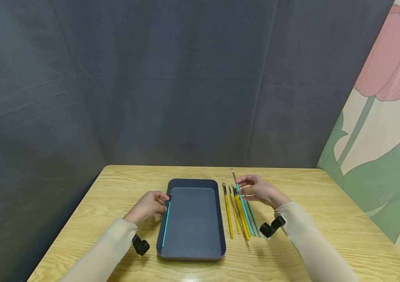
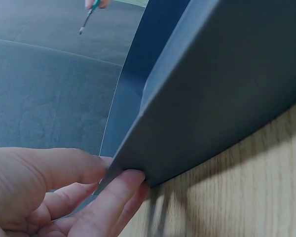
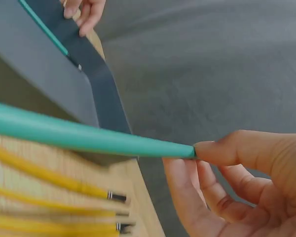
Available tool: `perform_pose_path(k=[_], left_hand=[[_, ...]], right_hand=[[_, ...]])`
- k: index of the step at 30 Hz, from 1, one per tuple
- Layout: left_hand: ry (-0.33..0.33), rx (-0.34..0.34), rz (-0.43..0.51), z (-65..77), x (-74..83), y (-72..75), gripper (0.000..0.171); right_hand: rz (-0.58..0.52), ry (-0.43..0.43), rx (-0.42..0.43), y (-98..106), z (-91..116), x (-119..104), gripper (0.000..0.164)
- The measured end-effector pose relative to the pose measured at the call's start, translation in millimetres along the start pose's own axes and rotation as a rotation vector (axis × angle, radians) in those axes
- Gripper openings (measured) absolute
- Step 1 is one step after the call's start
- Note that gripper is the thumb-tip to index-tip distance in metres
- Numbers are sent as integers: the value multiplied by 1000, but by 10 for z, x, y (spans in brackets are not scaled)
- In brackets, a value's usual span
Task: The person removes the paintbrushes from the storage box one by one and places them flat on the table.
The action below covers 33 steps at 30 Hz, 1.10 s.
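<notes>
Between thumb and fingers, my right hand (image 1: 260, 191) pinches a teal paintbrush (image 1: 244, 207) near its bristle end. That brush slants over the other brushes, bristles pointing away from me; its teal handle (image 3: 89, 136) crosses the right wrist view. My left hand (image 1: 150, 204) grips the left rim of a dark grey rectangular tray (image 1: 196, 223). In the left wrist view the thumb and fingers sit on either side of the tray wall (image 2: 212, 84). Another teal paintbrush (image 1: 166, 225) lies lengthwise inside the tray along its left side.
Right of the tray, several yellow paintbrushes (image 1: 228, 215) and a thin green-handled brush (image 1: 253, 218) lie side by side on the wooden table (image 1: 312, 203). A dark grey curtain (image 1: 172, 86) hangs behind the table. A wall with a painted tulip (image 1: 383, 55) is at the right.
</notes>
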<state>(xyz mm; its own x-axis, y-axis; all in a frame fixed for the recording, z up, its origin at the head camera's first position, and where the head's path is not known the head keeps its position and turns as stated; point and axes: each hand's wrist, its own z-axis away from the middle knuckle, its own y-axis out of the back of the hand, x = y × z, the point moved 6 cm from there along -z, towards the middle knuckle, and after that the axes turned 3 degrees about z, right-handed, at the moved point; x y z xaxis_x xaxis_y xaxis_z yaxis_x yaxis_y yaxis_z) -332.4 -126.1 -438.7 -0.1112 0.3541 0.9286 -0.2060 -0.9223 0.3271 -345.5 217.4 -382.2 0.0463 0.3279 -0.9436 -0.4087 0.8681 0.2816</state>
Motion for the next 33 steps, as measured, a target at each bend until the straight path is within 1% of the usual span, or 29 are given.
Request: perform_pose_path(k=[6, 8, 12, 19, 22, 26, 33], left_hand=[[9, 3, 1, 2, -2, -3, 34], [12, 4, -2, -1, -6, -4, 34], [15, 4, -1, -5, -5, 1, 35], [9, -6, -7, -10, 1, 0, 34], [11, -1, -4, -9, 2, -6, 34], [14, 5, -5, -21, -8, -6, 34], [18, 12, -11, -26, -8, -3, 34]], right_hand=[[-10, -23, 20, 184, 57, 213, 40], [-13, -42, 24, 227, 60, 286, 42], [-3, -72, 32, 304, 43, 427, 44], [31, -139, 84, 434, -12, 664, 44], [15, -180, 100, 459, -40, 754, 43], [22, -208, 103, 460, -62, 815, 43], [77, -224, 127, 444, -105, 844, 41]])
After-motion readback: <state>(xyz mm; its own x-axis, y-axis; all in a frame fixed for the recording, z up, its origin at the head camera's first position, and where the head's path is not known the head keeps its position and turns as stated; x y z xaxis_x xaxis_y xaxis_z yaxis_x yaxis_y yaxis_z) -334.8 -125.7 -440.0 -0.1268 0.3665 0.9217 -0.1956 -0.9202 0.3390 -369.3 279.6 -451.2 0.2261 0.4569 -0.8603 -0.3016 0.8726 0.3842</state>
